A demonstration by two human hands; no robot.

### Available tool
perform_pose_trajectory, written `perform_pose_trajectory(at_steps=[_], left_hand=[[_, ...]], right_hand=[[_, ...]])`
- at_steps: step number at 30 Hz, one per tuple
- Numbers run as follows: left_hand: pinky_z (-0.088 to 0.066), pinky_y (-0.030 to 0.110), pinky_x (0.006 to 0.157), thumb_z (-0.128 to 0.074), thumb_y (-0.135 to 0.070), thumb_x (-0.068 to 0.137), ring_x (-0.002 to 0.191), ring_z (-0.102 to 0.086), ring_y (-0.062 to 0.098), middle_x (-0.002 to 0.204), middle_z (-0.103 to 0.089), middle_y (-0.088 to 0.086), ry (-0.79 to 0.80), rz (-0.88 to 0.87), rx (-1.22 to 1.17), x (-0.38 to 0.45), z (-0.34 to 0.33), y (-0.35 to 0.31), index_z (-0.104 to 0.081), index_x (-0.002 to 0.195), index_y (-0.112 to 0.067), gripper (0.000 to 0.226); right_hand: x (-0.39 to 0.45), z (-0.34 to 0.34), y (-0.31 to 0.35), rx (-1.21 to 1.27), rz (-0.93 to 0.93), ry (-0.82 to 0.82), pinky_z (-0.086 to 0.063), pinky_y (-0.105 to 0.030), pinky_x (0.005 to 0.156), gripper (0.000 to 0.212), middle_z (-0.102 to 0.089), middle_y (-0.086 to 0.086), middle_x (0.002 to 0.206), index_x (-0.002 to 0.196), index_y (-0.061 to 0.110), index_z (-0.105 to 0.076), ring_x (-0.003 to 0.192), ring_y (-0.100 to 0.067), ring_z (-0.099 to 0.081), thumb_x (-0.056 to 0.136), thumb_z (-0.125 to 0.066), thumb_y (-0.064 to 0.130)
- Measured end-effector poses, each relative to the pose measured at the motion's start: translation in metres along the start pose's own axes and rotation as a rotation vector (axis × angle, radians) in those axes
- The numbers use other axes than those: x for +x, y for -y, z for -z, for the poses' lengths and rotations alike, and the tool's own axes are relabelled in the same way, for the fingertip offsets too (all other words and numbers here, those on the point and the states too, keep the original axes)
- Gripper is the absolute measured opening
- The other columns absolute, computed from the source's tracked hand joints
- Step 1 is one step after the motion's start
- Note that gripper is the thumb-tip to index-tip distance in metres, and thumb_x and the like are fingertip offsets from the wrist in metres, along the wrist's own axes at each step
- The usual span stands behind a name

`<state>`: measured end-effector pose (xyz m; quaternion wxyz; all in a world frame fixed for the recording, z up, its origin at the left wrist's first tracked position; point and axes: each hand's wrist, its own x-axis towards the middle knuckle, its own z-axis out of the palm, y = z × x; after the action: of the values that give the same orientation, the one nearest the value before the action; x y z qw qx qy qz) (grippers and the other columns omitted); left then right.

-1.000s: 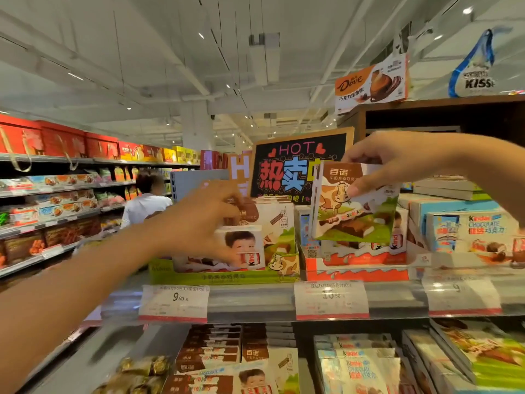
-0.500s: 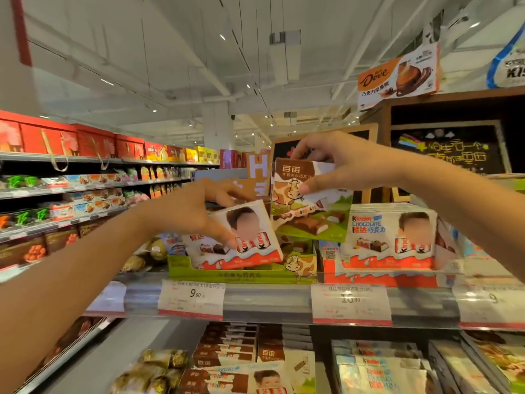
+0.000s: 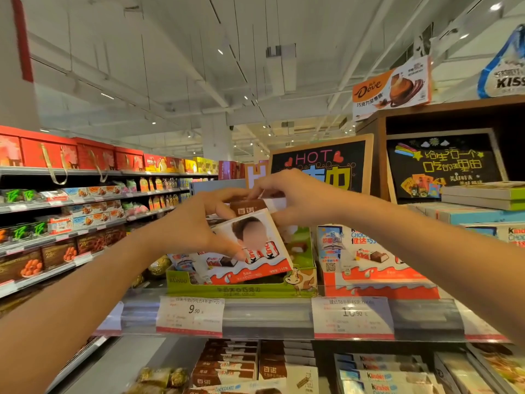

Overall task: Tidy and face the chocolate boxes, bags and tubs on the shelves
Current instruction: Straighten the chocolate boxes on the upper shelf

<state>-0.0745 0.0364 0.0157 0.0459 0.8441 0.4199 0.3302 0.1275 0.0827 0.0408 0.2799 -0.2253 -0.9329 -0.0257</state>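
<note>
My left hand (image 3: 199,223) grips a white and red Kinder chocolate box (image 3: 250,251), tilted, above the green display tray (image 3: 241,288) on the top shelf. My right hand (image 3: 295,197) holds a brown and white cow-print chocolate box (image 3: 250,207) just behind the Kinder box; most of it is hidden. The two hands nearly touch. To the right stands an orange and white Kinder display tray (image 3: 377,277) with upright Kinder boxes (image 3: 358,251).
Price tags (image 3: 190,315) line the shelf edge (image 3: 267,319). Below lie stacked brown boxes (image 3: 227,365), Kinder packs (image 3: 377,376) and gold-wrapped chocolates (image 3: 162,378). A "HOT" chalkboard sign (image 3: 321,163) stands behind. Flat boxes (image 3: 483,194) pile at right. An aisle with full shelves (image 3: 71,217) runs left.
My right hand has moved the cow-print box left and lower, behind the Kinder box. My left hand has lifted and tilted the Kinder box toward the middle. The view has shifted a little.
</note>
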Motion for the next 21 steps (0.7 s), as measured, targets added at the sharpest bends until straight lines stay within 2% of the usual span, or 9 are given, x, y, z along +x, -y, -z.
perform_pose_trajectory(at_steps=[3, 5, 7, 11, 13, 15, 17, 19, 21], left_hand=[[-0.042, 0.008, 0.087, -0.083, -0.039, 0.052, 0.111, -0.052, -0.008, 0.12, -0.053, -0.034, -0.015, -0.034, 0.025, 0.001, -0.001, 0.001, -0.078, 0.076, -0.032, 0.026], [-0.043, 0.007, 0.082, -0.083, -0.035, 0.053, 0.105, -0.055, -0.007, 0.112, -0.059, -0.03, -0.017, -0.027, 0.021, 0.002, -0.002, 0.0, -0.078, 0.079, -0.024, 0.028], [-0.045, 0.008, 0.08, -0.082, -0.034, 0.054, 0.101, -0.057, -0.006, 0.107, -0.062, -0.027, -0.012, -0.026, 0.027, 0.001, -0.002, 0.0, -0.078, 0.08, -0.019, 0.03], [-0.05, 0.017, 0.077, -0.082, -0.034, 0.056, 0.091, -0.063, 0.002, 0.099, -0.068, -0.019, 0.002, -0.025, 0.033, 0.002, -0.002, 0.0, -0.077, 0.08, -0.013, 0.032], [-0.05, 0.016, 0.075, -0.082, -0.035, 0.056, 0.088, -0.064, 0.001, 0.096, -0.068, -0.02, 0.002, -0.027, 0.037, 0.003, -0.002, -0.002, -0.077, 0.079, -0.013, 0.032], [-0.049, 0.015, 0.075, -0.081, -0.038, 0.056, 0.087, -0.064, 0.0, 0.093, -0.069, -0.02, -0.01, -0.044, 0.054, 0.004, -0.004, -0.002, -0.076, 0.079, -0.014, 0.034], [-0.049, 0.019, 0.08, -0.081, -0.043, 0.056, 0.086, -0.066, 0.004, 0.09, -0.072, -0.014, -0.025, -0.048, 0.073, 0.005, -0.005, -0.001, -0.077, 0.081, -0.018, 0.035], [-0.049, 0.019, 0.08, -0.081, -0.043, 0.056, 0.085, -0.066, 0.007, 0.091, -0.072, -0.011, -0.018, -0.054, 0.058, 0.005, -0.004, -0.001, -0.077, 0.081, -0.021, 0.033], [-0.048, 0.012, 0.074, -0.081, -0.04, 0.058, 0.085, -0.065, 0.003, 0.095, -0.068, -0.019, 0.037, -0.066, 0.039, 0.005, -0.002, -0.002, -0.076, 0.08, -0.026, 0.027]], right_hand=[[-0.004, -0.009, -0.004, -0.064, 0.005, 0.041, -0.041, -0.022, 0.075, 0.028, -0.061, 0.003, 0.097, 0.107, 0.015, -0.066, 0.09, -0.012, -0.053, 0.082, -0.069, 0.026], [-0.007, -0.014, -0.006, -0.056, 0.014, 0.028, -0.041, -0.024, 0.076, 0.03, -0.062, 0.0, 0.101, 0.107, 0.014, -0.066, 0.092, -0.014, -0.052, 0.081, -0.07, 0.028], [-0.01, -0.013, -0.007, -0.055, 0.012, 0.046, -0.042, -0.03, 0.085, 0.031, -0.06, -0.002, 0.109, 0.111, 0.015, -0.066, 0.1, -0.016, -0.052, 0.084, -0.067, 0.03], [-0.011, 0.009, -0.006, 0.046, -0.038, 0.166, -0.041, -0.041, 0.092, 0.034, -0.061, -0.019, 0.11, 0.111, 0.003, -0.065, 0.103, -0.03, -0.055, 0.098, -0.043, 0.025], [-0.01, 0.018, 0.001, 0.165, -0.049, 0.098, -0.045, -0.038, 0.092, 0.036, -0.064, -0.012, 0.107, 0.114, 0.006, -0.064, 0.101, -0.024, -0.058, 0.099, -0.039, 0.027], [-0.005, 0.018, 0.012, 0.136, 0.003, 0.073, -0.046, -0.027, 0.082, 0.032, -0.062, 0.003, 0.098, 0.114, 0.013, -0.063, 0.091, -0.01, -0.058, 0.094, -0.051, 0.034], [0.001, 0.01, 0.023, -0.01, 0.036, 0.122, -0.046, -0.022, 0.074, 0.04, -0.057, 0.011, 0.09, 0.116, 0.018, -0.059, 0.082, -0.002, -0.054, 0.082, -0.067, 0.038], [0.006, 0.004, 0.03, -0.119, 0.037, 0.147, -0.047, -0.024, 0.071, 0.048, -0.058, 0.01, 0.086, 0.119, 0.018, -0.055, 0.079, -0.005, -0.055, 0.077, -0.074, 0.034], [0.006, 0.006, 0.032, -0.189, 0.039, 0.165, -0.045, -0.026, 0.068, 0.046, -0.063, 0.006, 0.084, 0.121, 0.018, -0.056, 0.076, -0.008, -0.057, 0.079, -0.072, 0.03]])
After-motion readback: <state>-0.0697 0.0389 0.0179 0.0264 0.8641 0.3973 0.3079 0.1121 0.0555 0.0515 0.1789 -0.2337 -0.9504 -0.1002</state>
